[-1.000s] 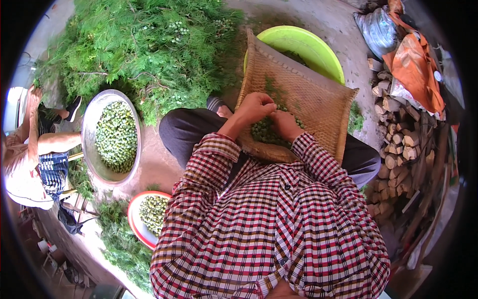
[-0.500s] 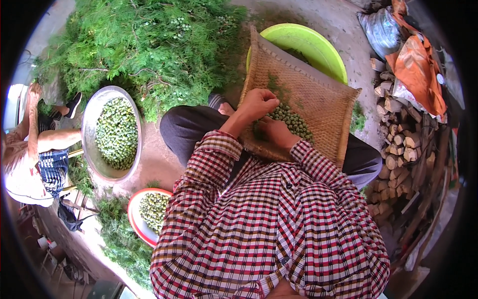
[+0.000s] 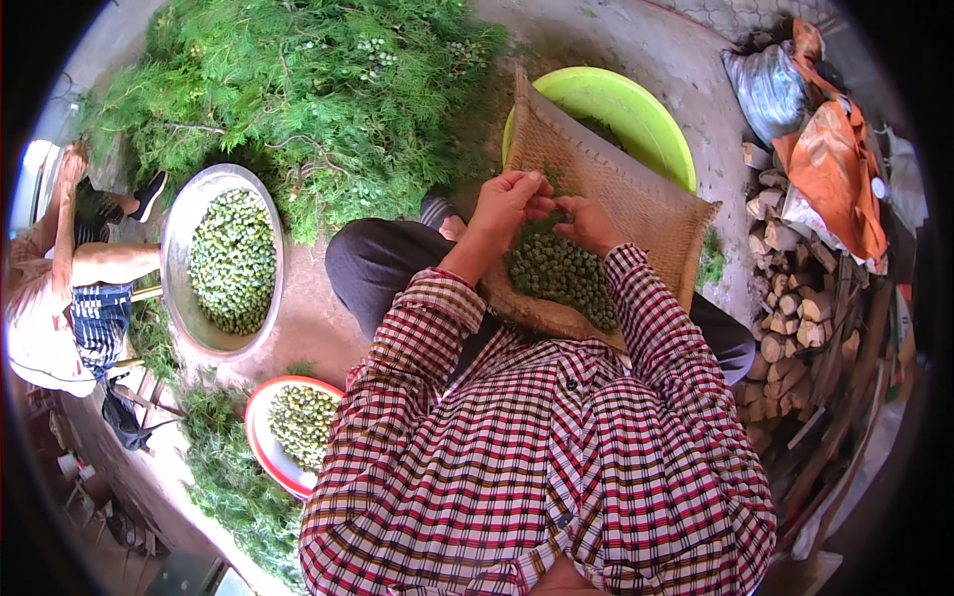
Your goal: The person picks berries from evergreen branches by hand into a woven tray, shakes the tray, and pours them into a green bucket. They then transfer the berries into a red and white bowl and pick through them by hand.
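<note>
A woven winnowing basket [image 3: 651, 228] rests tilted across my lap, with a heap of small round green cones [image 3: 561, 268] in its near part. My left hand [image 3: 505, 214] is above the heap, its thumb and fingers pinched together. Close beside it, my right hand [image 3: 588, 224] has its fingers curled in towards the left fingertips. What the fingers hold, if anything, is too small to make out. Feathery green bits show below and behind the fingers, on the basket.
A lime-green basin [image 3: 646, 124] stands behind the basket. Leafy evergreen branches [image 3: 298, 99] are piled at far left. Left of me are a metal basin [image 3: 179, 308] and a red-rimmed bowl [image 3: 260, 447], both holding cones. A seated person [image 3: 65, 288] is further left; stacked firewood [image 3: 795, 298] lies right.
My right hand has lifted off the cones and come up beside my left hand, uncovering more of the heap. The left hand has turned slightly. The view has shifted a little.
</note>
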### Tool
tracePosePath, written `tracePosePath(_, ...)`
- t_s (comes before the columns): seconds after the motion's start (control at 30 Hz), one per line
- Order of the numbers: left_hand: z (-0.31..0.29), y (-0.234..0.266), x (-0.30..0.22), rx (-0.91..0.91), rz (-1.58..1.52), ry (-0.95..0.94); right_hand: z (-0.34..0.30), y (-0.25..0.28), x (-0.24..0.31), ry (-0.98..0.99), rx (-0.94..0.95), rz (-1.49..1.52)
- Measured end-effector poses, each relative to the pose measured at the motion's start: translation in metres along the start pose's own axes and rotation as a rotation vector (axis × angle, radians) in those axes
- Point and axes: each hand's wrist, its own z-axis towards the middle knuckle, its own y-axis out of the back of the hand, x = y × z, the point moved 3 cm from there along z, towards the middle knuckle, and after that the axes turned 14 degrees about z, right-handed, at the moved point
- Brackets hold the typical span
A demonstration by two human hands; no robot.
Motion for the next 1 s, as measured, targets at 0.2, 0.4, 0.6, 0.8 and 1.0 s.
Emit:
tracePosePath(0.2, -0.002, 0.001, -0.001, 0.000, -0.037, 0.000, 0.023, 0.014, -0.013, -0.171, -0.041, -0.124)
tracePosePath(0.4, -0.001, -0.003, 0.001, 0.024, -0.063, 0.022, 0.041, -0.010, -0.012, -0.300, 0.051, -0.344)
tracePosePath(0.6, -0.003, -0.008, -0.004, 0.051, -0.031, 0.064, 0.021, -0.056, -0.044, -0.176, -0.151, 0.411)
tracePosePath(0.8, -0.005, 0.000, 0.000, 0.026, 0.001, 0.036, 0.008, -0.052, 0.019, -0.096, -0.088, 0.186)
tracePosePath(1.0, -0.001, -0.009, -0.002, 0.060, 0.026, 0.017, 0.012, -0.064, -0.035, 0.015, -0.149, 0.018)
